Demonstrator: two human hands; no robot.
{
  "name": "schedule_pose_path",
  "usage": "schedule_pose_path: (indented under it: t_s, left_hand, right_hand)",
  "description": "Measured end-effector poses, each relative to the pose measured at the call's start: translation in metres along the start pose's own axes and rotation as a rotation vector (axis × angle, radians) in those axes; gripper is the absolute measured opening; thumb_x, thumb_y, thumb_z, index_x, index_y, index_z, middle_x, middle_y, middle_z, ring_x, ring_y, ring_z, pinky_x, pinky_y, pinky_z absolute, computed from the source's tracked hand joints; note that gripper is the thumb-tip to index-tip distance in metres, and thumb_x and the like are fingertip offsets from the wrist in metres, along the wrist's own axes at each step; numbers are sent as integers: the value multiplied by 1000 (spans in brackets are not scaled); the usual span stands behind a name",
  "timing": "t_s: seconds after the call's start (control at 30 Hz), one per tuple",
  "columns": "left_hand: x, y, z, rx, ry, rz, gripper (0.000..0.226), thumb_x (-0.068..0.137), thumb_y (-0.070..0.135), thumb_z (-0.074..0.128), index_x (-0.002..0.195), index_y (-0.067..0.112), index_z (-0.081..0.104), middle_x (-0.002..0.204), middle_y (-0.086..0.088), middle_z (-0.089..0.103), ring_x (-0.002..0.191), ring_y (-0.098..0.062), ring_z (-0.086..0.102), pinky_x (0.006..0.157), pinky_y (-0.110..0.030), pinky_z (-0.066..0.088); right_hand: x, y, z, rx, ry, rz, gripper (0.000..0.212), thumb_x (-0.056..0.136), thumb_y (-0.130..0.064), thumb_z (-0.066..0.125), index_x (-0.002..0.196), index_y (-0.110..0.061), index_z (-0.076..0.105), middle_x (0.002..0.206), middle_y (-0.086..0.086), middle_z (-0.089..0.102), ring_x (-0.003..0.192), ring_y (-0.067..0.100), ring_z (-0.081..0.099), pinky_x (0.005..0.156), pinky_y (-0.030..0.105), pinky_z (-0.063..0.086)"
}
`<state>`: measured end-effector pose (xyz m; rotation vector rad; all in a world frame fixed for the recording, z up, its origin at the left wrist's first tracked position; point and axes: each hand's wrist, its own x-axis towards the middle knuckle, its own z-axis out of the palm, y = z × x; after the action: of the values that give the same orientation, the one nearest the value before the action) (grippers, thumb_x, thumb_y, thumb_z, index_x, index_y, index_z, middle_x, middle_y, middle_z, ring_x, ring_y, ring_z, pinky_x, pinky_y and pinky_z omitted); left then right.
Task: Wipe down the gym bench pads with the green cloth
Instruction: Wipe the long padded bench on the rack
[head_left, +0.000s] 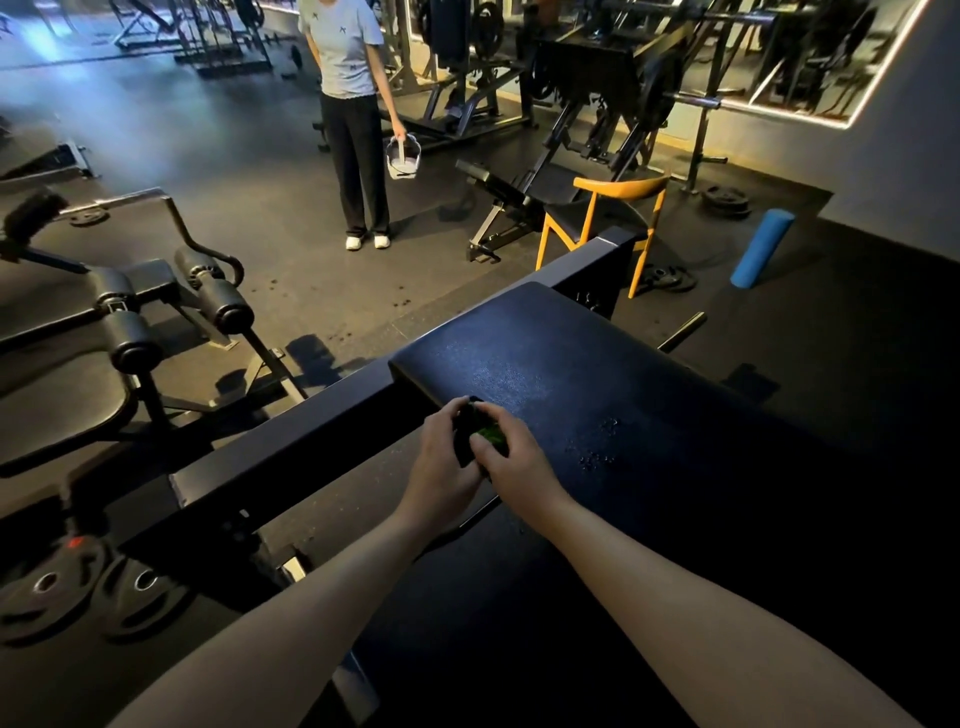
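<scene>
Where two forearms meet over the dark bench pad, near its left edge, the left grip and right grip both curl around a bunched green cloth, mostly hidden between the fingers. Water droplets sit on the pad just right of the hands. Farther off stand an orange chair, a blue foam roller, and a person holding a pale bucket.

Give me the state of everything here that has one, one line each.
Bench pad, wet with scattered water drops.
Green cloth, bunched up, mostly hidden in the grip.
Left hand, curled round the cloth.
Right hand, curled round the cloth.
Bucket, carried upright by a bystander.
Orange chair, upright on the floor.
</scene>
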<state>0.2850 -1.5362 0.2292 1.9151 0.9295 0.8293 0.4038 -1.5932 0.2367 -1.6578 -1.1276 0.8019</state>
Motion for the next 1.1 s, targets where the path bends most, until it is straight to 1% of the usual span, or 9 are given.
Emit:
schedule_pose_path:
  t_s: [0.1, 0.17, 0.27, 0.43, 0.57, 0.7, 0.77, 0.83, 1.1]
  left_hand:
    - [-4, -3, -2, -78, -34, -40, 66, 80, 15, 73, 139, 28, 45, 131, 2, 55, 122, -14, 58, 100, -45, 53]
    - [-5, -2, -4, -83, -42, -49, 60, 83, 13, 72, 132, 38, 48, 127, 6, 61, 118, -10, 61, 99, -36, 53]
    - [0, 1, -5, -10, 2, -56, 54, 90, 7, 66, 122, 47, 49, 118, 17, 63, 111, 1, 60, 94, -21, 47]
    - [13, 5, 10, 7, 90, -203, 48, 94, 0, 50, 99, 48, 53, 99, 22, 61, 95, 1, 60, 84, -23, 49]
    - [19, 7, 21, 53, 121, -207, 40, 94, -2, 52, 119, 29, 56, 104, 17, 57, 97, 1, 56, 82, -11, 42]
    - [27, 9, 35, 158, 95, -280, 56, 97, 7, 58, 149, 14, 39, 139, 1, 39, 123, -5, 41, 91, -2, 32]
    - [30, 6, 45, 180, 40, -324, 67, 98, 8, 57, 157, 12, 24, 160, -4, 21, 145, -13, 24, 115, -15, 20]
    - [30, 2, 53, 191, -3, -341, 70, 101, 12, 52, 159, 12, 13, 168, -5, 5, 154, -19, 3, 125, -34, 8]
    - [28, -8, 55, 280, -51, -365, 68, 105, 29, 46, 161, 17, 7, 168, 4, -5, 153, -12, -7, 126, -36, 3]
  right_hand:
    - [9, -4, -1, -102, 29, -38, 39, 94, -8, 53, 129, -22, 60, 119, 3, 52, 111, 16, 55, 99, 29, 49]
    - [17, -3, -5, -222, 60, -101, 36, 92, -4, 52, 123, -18, 66, 116, 5, 53, 108, 19, 55, 96, 27, 48]
    - [30, 0, -11, -412, 78, -209, 31, 95, -11, 51, 121, -18, 67, 118, 5, 53, 109, 23, 51, 92, 35, 48]
    - [40, 14, -15, -850, -177, -262, 52, 94, -35, 53, 145, -31, 42, 148, 4, 33, 135, 28, 26, 111, 46, 26]
    - [42, 23, -21, -940, -177, -250, 51, 98, -33, 44, 149, -32, 33, 146, 6, 31, 127, 31, 29, 104, 48, 22]
    - [56, 26, -37, -964, -182, -245, 43, 99, -28, 39, 142, -31, 41, 131, 8, 40, 119, 30, 33, 99, 43, 24]
    - [65, 29, -48, -973, -174, -238, 43, 100, -29, 39, 143, -31, 42, 129, 8, 40, 119, 29, 33, 99, 43, 25]
    - [73, 35, -61, -981, -142, -229, 43, 100, -29, 40, 142, -32, 43, 126, 7, 41, 118, 29, 35, 99, 42, 26]
    - [89, 38, -76, -940, 89, -52, 33, 99, -27, 44, 131, -29, 49, 120, 7, 44, 111, 27, 41, 94, 41, 31]
